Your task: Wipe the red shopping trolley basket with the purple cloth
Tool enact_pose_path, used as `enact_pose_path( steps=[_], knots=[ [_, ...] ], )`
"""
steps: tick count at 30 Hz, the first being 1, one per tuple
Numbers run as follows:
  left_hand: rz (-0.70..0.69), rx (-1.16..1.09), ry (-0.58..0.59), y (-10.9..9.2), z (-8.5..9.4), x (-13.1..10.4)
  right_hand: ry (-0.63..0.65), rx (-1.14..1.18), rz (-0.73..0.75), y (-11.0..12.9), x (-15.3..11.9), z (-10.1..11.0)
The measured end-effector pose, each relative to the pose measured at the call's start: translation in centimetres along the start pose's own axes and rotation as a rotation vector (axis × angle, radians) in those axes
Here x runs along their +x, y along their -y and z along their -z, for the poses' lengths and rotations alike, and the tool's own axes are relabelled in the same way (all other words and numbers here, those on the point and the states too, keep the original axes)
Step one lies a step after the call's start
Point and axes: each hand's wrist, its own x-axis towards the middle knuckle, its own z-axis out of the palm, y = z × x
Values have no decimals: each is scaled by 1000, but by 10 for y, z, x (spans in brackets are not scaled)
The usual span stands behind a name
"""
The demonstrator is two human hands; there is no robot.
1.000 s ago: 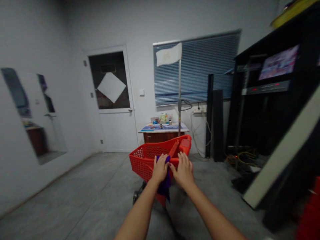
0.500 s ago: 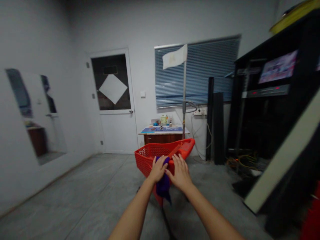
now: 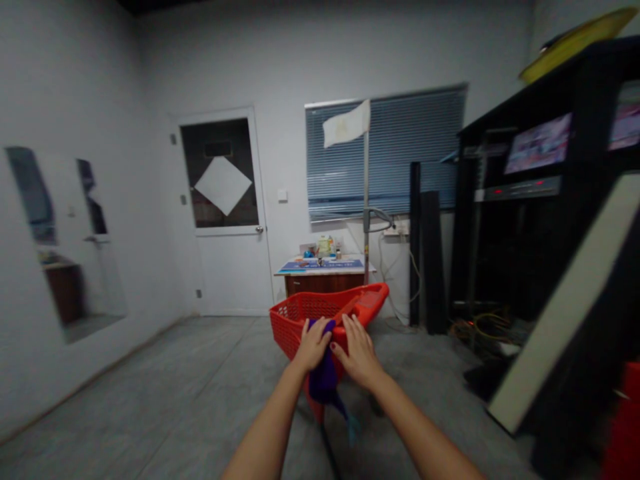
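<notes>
A red plastic cart [image 3: 290,332] with perforated basket walls stands in front of me. My left hand [image 3: 314,345] rests on its near edge, fingers wrapped over a purple cloth [image 3: 324,381]. The cloth hangs down below the hand, and its lower tip looks bluish and blurred. Just to the right, my right hand [image 3: 357,350] lies on the red rim with fingers spread, its thumb close to the cloth.
Beyond the cart is a small table [image 3: 325,273] with small items on top, beside a pole with a white flag [image 3: 346,125]. A door [image 3: 227,267] is at the left. A black rack [image 3: 580,120] and a leaning pale board [image 3: 565,307] stand at the right.
The view has tilted up slightly and shifted right. The purple cloth's lower end has swung to the right, showing its bluish tip. Both hands keep their places on the cart.
</notes>
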Motion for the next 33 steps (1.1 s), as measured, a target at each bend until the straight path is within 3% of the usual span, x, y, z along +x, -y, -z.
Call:
enact_pose_path(
  steps=[3, 8, 15, 19, 25, 33],
  knots=[
    [16, 6, 9, 5, 2, 2, 47, 32, -45, -21, 8, 4],
    [32, 10, 6, -2, 1, 1, -18, -19, -125, -40, 14, -7],
    [-87, 2, -46, -25, -4, -5, -144, 37, -187, -27, 8, -19],
    [-52, 24, -79, -16, -4, -6, -149, 14, -195, -15, 6, -16],
    [51, 28, -25, 5, 7, -4, -60, -34, -187, -1, 5, -5],
    [-2, -15, -26, -6, 6, -8, -32, -72, -185, 4, 4, 7]
  ],
)
